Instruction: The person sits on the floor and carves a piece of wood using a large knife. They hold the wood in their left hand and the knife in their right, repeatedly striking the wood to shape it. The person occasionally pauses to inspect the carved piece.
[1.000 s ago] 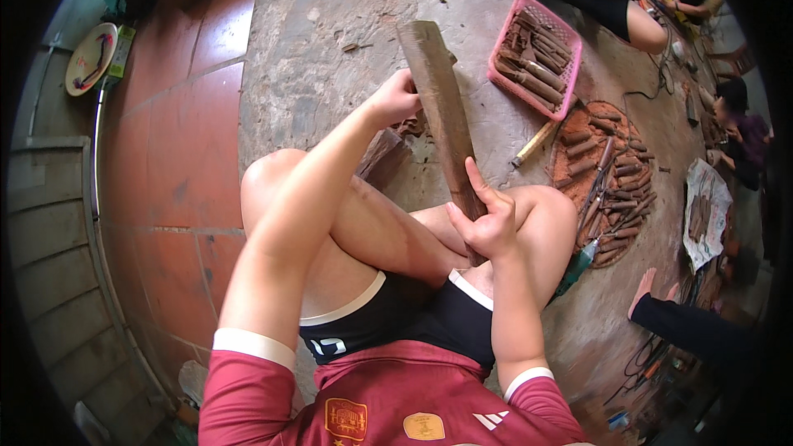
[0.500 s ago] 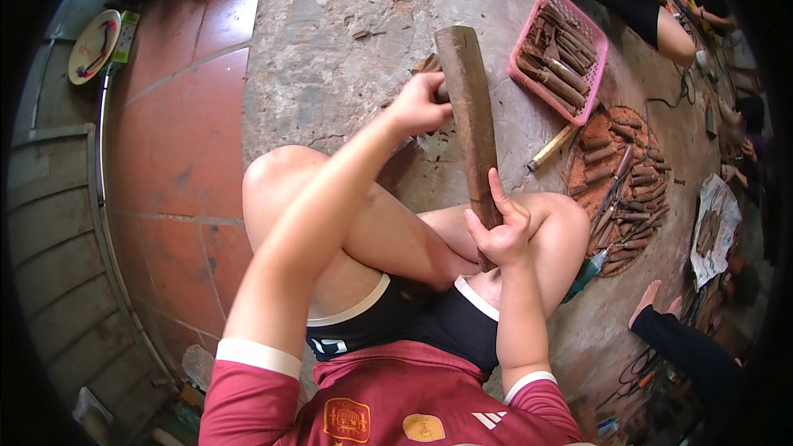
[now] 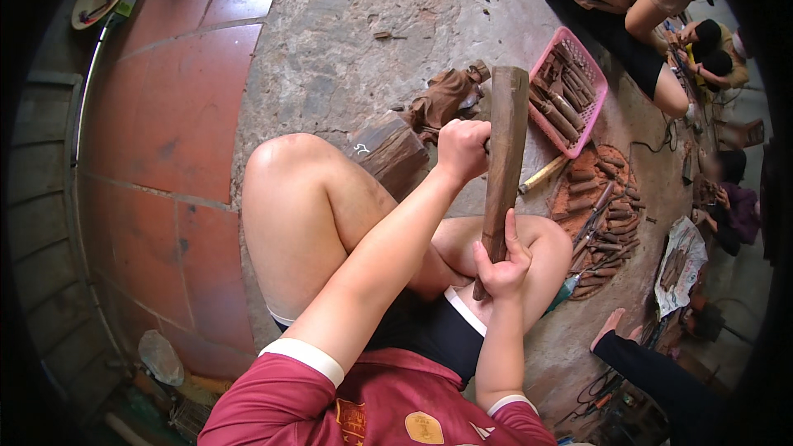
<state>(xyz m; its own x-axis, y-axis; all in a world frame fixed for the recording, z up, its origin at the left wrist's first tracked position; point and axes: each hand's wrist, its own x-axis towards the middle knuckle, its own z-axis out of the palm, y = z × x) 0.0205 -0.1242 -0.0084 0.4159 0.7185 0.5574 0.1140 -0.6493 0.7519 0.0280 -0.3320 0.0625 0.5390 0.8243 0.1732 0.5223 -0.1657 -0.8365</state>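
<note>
A long brown wooden mallet [image 3: 504, 149] stands nearly upright over my knees. My right hand [image 3: 499, 264] grips its narrow lower end. My left hand [image 3: 461, 147] is closed in a fist beside the mallet's upper half, and whatever it holds is hidden by the fingers. Below and left of that fist lies a dark wooden block [image 3: 391, 152] against my left knee. A brown cloth [image 3: 443, 97] is crumpled just behind it on the concrete floor.
A pink basket [image 3: 595, 111] of wooden-handled tools sits right of the mallet. More tools lie on a round tray [image 3: 603, 215]. A yellow-handled chisel [image 3: 541, 175] rests between them. Other people sit at the top right. Red tiles lie to the left.
My left fist has stayed at the mallet's upper half. The mallet has tipped from leaning left to nearly upright, and the view has shifted so the dark block shows.
</note>
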